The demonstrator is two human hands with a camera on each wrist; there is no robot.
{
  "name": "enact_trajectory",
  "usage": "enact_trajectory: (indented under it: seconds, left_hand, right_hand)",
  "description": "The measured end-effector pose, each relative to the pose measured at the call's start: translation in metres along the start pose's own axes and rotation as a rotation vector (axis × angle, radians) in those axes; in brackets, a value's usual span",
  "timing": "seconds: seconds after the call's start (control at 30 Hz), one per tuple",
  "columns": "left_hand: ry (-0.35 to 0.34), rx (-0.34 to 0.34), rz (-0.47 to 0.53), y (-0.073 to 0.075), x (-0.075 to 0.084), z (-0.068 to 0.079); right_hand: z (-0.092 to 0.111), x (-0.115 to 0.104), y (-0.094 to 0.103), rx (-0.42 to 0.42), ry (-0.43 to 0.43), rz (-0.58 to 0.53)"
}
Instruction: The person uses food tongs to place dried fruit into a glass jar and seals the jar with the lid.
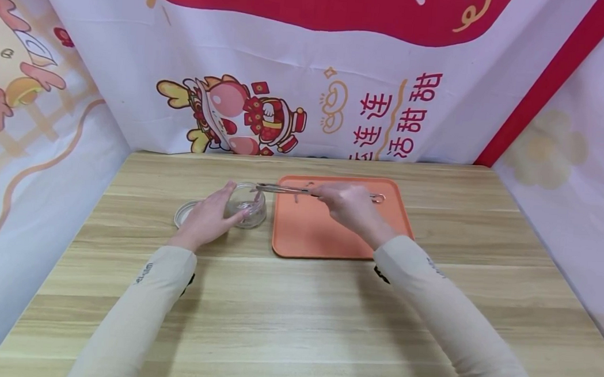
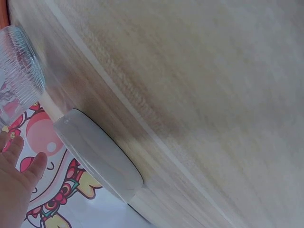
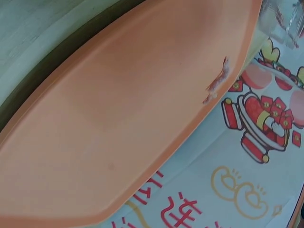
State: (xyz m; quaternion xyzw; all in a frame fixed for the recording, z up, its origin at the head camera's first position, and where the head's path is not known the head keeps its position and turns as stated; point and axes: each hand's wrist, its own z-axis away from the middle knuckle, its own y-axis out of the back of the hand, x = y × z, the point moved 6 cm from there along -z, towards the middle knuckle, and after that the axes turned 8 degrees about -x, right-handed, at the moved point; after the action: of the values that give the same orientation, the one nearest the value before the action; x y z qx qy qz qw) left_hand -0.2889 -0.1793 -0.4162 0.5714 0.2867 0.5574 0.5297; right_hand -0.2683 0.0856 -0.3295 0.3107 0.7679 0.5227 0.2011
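A clear glass jar (image 1: 252,215) stands on the table just left of the orange tray (image 1: 324,244). My left hand (image 1: 209,216) holds the jar from its left side, thumb at the near side and fingers toward the back. My right hand (image 1: 350,206), above the tray, grips metal tongs (image 1: 283,189), whose tips reach over the jar's mouth. A thin brownish-red strip hangs at the tips, inside the jar's outline. Small shrivelled reddish-brown pieces (image 3: 217,81) lie near the tray's far left corner. Both tongs and right hand are out of the right wrist view.
A round pale lid (image 2: 99,156) lies on the wooden table (image 1: 273,319) left of the jar, partly covered by my left hand in the head view. A printed cloth (image 1: 289,55) hangs along the table's back edge, with more cloth at both sides.
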Motion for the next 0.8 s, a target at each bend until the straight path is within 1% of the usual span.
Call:
enact_trajectory:
  seconds: [0.23, 0.47, 0.8]
  left_hand:
    - [0.016, -0.010, 0.009, 0.000, 0.000, 0.000]
    - [0.008, -0.006, 0.006, 0.000, 0.001, 0.000]
    - [0.004, 0.000, 0.001, 0.001, 0.001, 0.000]
  right_hand:
    - [-0.007, -0.011, -0.007, -0.016, 0.018, -0.025]
    - [-0.014, -0.015, -0.015, -0.071, -0.021, -0.036]
    - [-0.017, -0.016, -0.016, -0.085, -0.043, -0.085]
